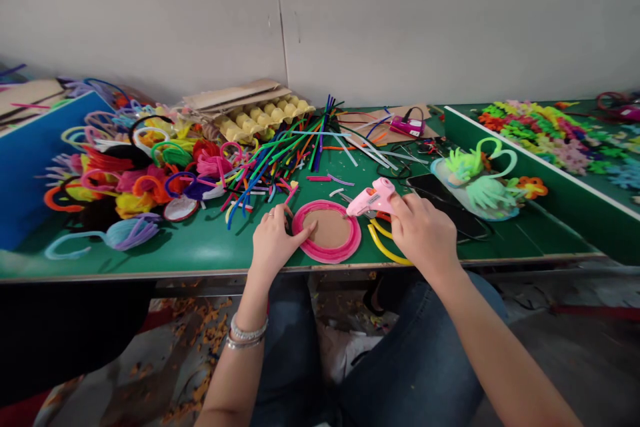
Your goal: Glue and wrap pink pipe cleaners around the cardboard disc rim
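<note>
A round cardboard disc (pixel 327 229), ringed with pink pipe cleaners (pixel 306 245), lies flat near the table's front edge. My left hand (pixel 274 235) grips its left side, thumb resting on the cardboard and fingers at the rim. In my right hand (pixel 423 227) is a pink glue gun (pixel 371 200), its nozzle at the ring's upper right. Whether the tip touches the ring I cannot tell. Yellow-handled pliers or scissors (pixel 384 247) lie under the right hand, partly hidden. Short pipe cleaner offcuts (pixel 341 180) lie just behind the disc.
Colourful pipe cleaner swans (pixel 125 177) crowd the left, beside a blue divider (pixel 45 167). Loose pipe cleaners (pixel 285 153) and a yellow egg carton (pixel 265 117) lie behind. At right are a black phone (pixel 440 197), green swans on a base (pixel 480 180) and a green divider (pixel 540 180).
</note>
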Action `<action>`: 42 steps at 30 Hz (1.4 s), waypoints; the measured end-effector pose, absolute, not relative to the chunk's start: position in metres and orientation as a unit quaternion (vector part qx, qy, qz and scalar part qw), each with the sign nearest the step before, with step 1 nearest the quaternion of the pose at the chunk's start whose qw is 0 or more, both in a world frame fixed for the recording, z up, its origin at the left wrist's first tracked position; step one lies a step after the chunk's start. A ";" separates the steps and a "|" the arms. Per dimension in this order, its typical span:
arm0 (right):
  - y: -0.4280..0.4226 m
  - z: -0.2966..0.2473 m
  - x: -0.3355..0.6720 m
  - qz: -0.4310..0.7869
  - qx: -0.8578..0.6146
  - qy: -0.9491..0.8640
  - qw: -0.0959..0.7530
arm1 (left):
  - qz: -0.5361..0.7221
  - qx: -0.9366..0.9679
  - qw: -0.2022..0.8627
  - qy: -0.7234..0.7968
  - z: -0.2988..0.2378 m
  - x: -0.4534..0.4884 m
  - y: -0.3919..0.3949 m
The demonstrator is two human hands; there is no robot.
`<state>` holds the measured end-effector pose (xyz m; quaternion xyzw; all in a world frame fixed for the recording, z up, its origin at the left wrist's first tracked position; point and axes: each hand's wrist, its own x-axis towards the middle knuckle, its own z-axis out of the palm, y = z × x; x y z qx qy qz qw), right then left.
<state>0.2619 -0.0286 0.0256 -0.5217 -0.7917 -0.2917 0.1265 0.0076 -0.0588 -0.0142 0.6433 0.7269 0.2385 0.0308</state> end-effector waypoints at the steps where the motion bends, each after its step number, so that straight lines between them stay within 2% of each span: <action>1: -0.029 0.025 0.263 -0.302 -0.518 -0.790 0.130 | 0.238 0.643 0.031 0.727 -0.014 0.007 -0.059; 20: -0.039 0.027 0.268 -0.379 -0.468 -0.775 0.193 | 0.234 0.644 0.031 0.728 -0.014 0.008 -0.059; 31: -0.043 0.037 0.267 -0.393 -0.449 -0.792 0.126 | 0.240 0.646 0.027 0.724 -0.016 0.007 -0.059; 42: -0.044 0.044 0.263 -0.394 -0.427 -0.804 0.125 | 0.237 0.648 0.020 0.723 -0.019 0.006 -0.057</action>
